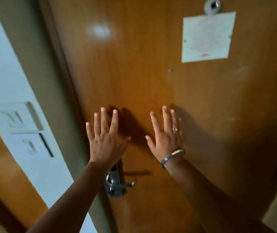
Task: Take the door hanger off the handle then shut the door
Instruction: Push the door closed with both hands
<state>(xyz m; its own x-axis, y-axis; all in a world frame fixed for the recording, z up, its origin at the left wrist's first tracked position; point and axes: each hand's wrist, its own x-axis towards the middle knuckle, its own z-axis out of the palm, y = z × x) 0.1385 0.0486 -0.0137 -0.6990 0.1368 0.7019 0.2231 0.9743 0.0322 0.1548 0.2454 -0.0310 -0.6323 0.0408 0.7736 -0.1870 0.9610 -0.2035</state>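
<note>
Hands flat on wooden door, handle bare

Head view, looking forward and slightly up along the door. Brown wood panel fills most of the frame; picture is soft with motion blur.

Left hand: spread wide, fingers fanned, palm toward the door just above the handle. Holds nothing. Its shadow falls on the wood immediately to the right, so it sits at or very near the surface; actual contact cannot be confirmed.

Right hand: also spread wide and empty, palm toward the door, level with the left and set apart from it. A ring on one finger, a metal bangle at the wrist.

Handle: silver lever on a metal plate near the door's left edge, below the left wrist. No door hanger visible on it or elsewhere in frame.

Higher up: a white paper notice fixed to the door, peephole just above it.

Left of the frame: pale wall with switch plates, blurred.
</note>
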